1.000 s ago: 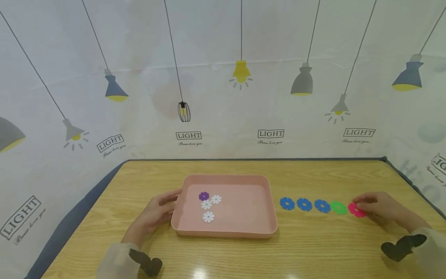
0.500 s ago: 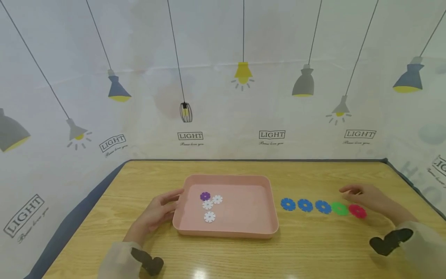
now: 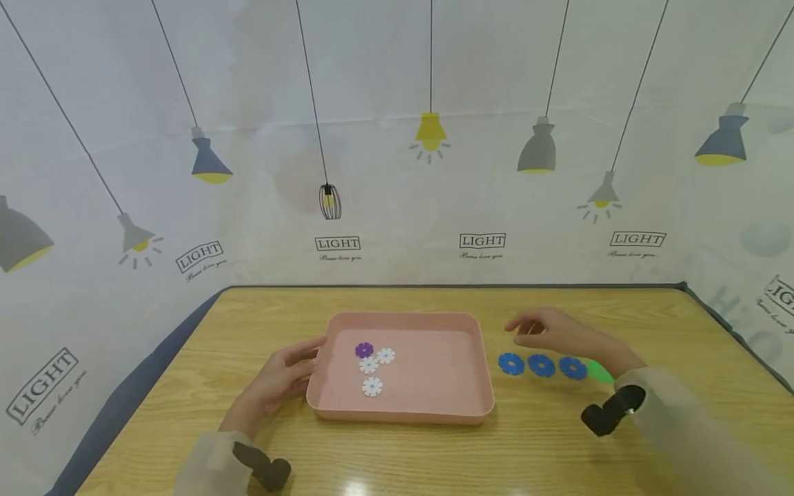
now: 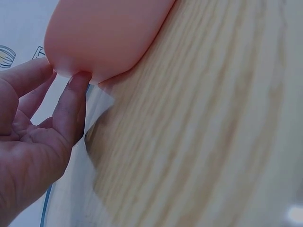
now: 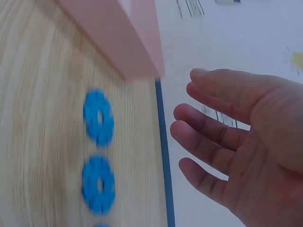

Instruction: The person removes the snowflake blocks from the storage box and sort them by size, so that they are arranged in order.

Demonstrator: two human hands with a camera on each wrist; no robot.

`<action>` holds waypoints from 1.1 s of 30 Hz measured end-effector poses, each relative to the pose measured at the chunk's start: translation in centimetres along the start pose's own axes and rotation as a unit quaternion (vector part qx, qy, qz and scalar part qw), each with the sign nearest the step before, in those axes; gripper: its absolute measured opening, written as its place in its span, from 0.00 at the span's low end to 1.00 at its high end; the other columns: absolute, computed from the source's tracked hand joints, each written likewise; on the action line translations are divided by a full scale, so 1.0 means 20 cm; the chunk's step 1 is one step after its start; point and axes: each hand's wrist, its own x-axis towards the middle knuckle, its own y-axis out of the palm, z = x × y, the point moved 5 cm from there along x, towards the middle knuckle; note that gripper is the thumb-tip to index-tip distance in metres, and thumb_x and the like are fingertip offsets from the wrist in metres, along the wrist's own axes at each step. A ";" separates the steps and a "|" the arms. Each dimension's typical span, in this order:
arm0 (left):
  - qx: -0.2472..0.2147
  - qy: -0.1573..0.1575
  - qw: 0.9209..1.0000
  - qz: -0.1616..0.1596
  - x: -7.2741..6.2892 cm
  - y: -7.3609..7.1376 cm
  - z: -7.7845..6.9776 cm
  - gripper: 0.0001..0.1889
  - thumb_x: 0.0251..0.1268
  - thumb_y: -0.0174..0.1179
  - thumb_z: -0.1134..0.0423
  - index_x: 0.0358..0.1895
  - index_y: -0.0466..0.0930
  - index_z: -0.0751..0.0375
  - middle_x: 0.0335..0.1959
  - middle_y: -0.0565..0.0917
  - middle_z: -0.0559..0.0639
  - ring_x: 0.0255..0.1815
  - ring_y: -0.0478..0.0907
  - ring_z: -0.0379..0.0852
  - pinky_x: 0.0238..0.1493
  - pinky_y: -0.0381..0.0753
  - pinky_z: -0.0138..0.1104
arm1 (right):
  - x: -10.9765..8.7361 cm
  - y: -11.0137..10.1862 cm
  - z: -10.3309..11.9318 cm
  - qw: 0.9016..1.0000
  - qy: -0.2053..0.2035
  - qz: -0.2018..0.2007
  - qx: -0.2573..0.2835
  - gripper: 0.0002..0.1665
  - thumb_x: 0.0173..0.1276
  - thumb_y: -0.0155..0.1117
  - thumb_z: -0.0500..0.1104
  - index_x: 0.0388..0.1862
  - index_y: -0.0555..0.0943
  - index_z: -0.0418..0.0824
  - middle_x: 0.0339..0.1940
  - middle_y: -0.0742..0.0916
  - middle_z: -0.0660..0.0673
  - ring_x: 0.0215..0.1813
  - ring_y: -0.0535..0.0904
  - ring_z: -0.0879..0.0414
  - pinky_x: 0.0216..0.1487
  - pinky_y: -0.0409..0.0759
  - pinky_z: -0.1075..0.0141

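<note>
In the head view my left hand [image 3: 279, 379] is at the left end of a pink tray [image 3: 403, 417]. The left wrist view shows its fingertips and thumb touching the outside of the tray's wall, fingers fairly straight. Inside the tray lie a purple snowflake disc [image 3: 364, 350] and three white snowflake discs [image 3: 372, 387]. My right hand [image 3: 558, 334] hovers over the table right of the tray, holding nothing, its fingers loosely bent. Below it runs a row of three blue snowflake discs [image 3: 542, 366] and a green disc [image 3: 599, 372], partly covered by the right wrist.
The wooden table [image 3: 397, 458] carries the tray and the row of discs. Behind it hangs a pale cloth backdrop [image 3: 384, 186] printed with lamps. A dark strap [image 3: 611, 412] is on the right sleeve, another [image 3: 263, 467] on the left.
My right hand let go of the pink-red disc at the row's right end and moved left towards the tray. That disc is now hidden behind the right arm. My left hand stays put.
</note>
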 end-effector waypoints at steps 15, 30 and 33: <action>-0.006 0.011 1.000 0.004 -0.01 0.00 -0.01 0.27 0.68 0.48 0.71 0.68 0.54 0.70 0.65 0.57 0.72 0.54 0.72 0.51 0.51 0.76 0.38 | 0.40 0.31 0.30 0.996 -0.052 0.073 0.006 0.15 0.65 0.60 0.41 0.48 0.79 0.36 0.38 0.81 0.49 0.42 0.75 0.53 0.43 0.76 0.65; -0.015 0.014 1.000 0.007 -0.01 0.00 0.01 0.27 0.68 0.49 0.70 0.68 0.54 0.69 0.64 0.58 0.72 0.54 0.73 0.50 0.52 0.75 0.39 | 0.66 0.56 0.40 0.993 -0.030 0.110 -0.020 0.14 0.61 0.64 0.39 0.47 0.80 0.40 0.40 0.82 0.49 0.42 0.75 0.58 0.45 0.74 0.66; -0.013 0.013 1.000 0.009 0.00 0.01 0.01 0.27 0.68 0.49 0.69 0.68 0.54 0.69 0.65 0.58 0.71 0.54 0.72 0.50 0.52 0.75 0.39 | 0.68 0.59 0.39 0.993 -0.014 0.114 -0.009 0.15 0.61 0.64 0.39 0.47 0.80 0.41 0.41 0.81 0.49 0.43 0.74 0.58 0.47 0.74 0.67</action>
